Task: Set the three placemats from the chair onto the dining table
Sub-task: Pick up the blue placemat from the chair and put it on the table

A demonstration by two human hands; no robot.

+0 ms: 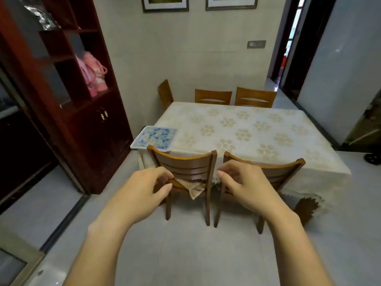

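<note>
- While you face the table point(243, 129), both your arms reach fwd over the grey floor point(185, 244), hands held in front of two chairs pushed in at the near edge.
- L hand point(142, 193): palm down, fingers curled, thumb and index close together but nothing between them; it sits in front of the L chair point(185, 164), at seat level. Contact w/ the chair can't be told from this view.
- R hand point(245, 186): also palm down, fingers loosely bent, holding nothing; it overlaps the back of the R chair point(274, 172).
- Placemats point(195, 187): beige fabric lying on the L chair's seat, seen below the back slats; one corner droops over the seat's rear edge, just R of your L thumb. How many lie in the stack can't be counted here.
- Table: covered w/ a cream cloth point(268, 141) w/ a flower pattern; the cloth hangs down at the near R corner.
- Tray point(154, 138): blue-and-white, floral, on the table's near L corner, partly past the edge, just behind the L chair's top rail.
- Far side: three more chairs point(213, 97) against the wall.
- L of the table: dark red cabinet point(68, 100) w/ a pink bag point(93, 75) on an open shelf.
</note>
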